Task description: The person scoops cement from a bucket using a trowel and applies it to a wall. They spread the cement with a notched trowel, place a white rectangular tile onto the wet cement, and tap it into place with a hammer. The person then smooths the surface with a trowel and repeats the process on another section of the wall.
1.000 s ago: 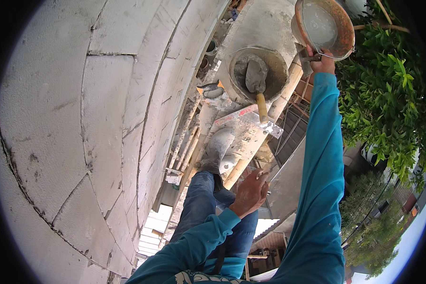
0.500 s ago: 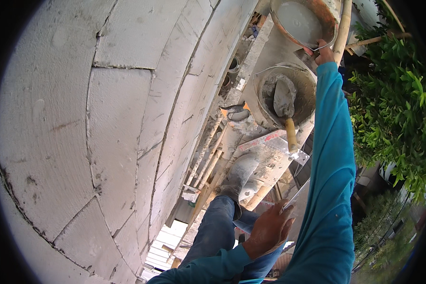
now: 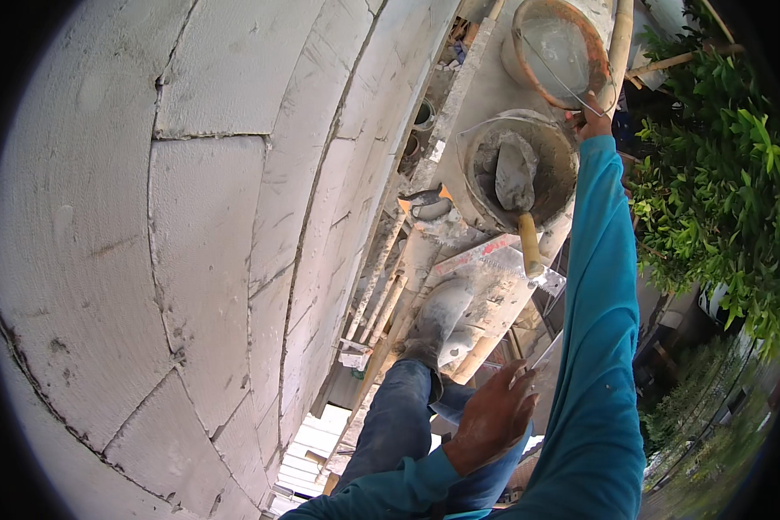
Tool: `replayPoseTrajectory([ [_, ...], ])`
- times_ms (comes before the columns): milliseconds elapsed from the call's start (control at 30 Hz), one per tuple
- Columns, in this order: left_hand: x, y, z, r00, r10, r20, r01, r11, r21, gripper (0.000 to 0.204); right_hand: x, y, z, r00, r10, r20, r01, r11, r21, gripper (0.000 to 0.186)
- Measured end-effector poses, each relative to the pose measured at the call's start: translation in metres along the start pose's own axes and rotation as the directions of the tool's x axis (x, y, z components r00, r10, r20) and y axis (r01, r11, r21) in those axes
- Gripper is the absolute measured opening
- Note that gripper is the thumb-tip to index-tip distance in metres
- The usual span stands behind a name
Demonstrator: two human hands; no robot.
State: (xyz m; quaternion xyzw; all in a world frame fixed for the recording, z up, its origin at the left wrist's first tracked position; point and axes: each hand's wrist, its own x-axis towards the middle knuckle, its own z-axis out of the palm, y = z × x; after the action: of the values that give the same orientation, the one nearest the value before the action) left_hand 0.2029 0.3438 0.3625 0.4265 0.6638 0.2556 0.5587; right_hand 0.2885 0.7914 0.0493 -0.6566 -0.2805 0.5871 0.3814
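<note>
Overhead, right hand [image 3: 591,121] grips orange bucket [image 3: 563,54] wire handle; left hand [image 3: 491,416] loosely open, empty.

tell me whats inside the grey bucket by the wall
Inside the grey bucket lies a trowel, blade caked in grey mortar, its yellow handle sticking out over the rim. Mortar smears the inner wall. The blade hides the bucket's bottom beneath it.

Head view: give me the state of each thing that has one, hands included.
Orange-rimmed bucket: upright, held at its wire handle.
Right hand: closed on that handle.
Left hand: open, holding nothing.
Mortar bucket: upright, mortar inside.
Trowel: blade down in the mortar bucket, handle sticking out.
Block wall: laid, joints visible.
</note>
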Motion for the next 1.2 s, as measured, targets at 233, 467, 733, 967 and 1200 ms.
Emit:
replayPoseTrajectory([
  [233,0.005,0.000,0.008,1.000,-0.009,-0.002,0.009,1.000,0.016,0.038,0.016,0.017,0.019,0.947,-0.030,-0.319,0.107,0.968,0.226,0.028],
  [467,0.005,-0.006,0.017,0.995,0.087,-0.056,-0.089,0.996,-0.024,0.035,0.003,-0.004,0.014,0.833,0.014,-0.554,0.395,0.686,0.611,0.070],
  [733,0.006,-0.007,0.024,0.999,-0.008,-0.051,0.004,0.998,-0.070,0.034,-0.084,-0.068,0.052,0.673,-0.649,-0.354,0.385,0.717,-0.581,0.071],
  [967,0.009,-0.009,0.027,0.997,-0.024,-0.074,0.016,0.993,-0.115,0.031,-0.062,-0.147,0.042,0.780,-0.626,-0.017,0.590,0.744,-0.313,0.078],
  [1200,0.016,-0.017,0.029,0.992,-0.020,-0.126,0.003,0.991,-0.132,0.028,-0.125,-0.181,0.024,0.846,-0.526,0.088,0.480,0.681,-0.553,0.049],
])
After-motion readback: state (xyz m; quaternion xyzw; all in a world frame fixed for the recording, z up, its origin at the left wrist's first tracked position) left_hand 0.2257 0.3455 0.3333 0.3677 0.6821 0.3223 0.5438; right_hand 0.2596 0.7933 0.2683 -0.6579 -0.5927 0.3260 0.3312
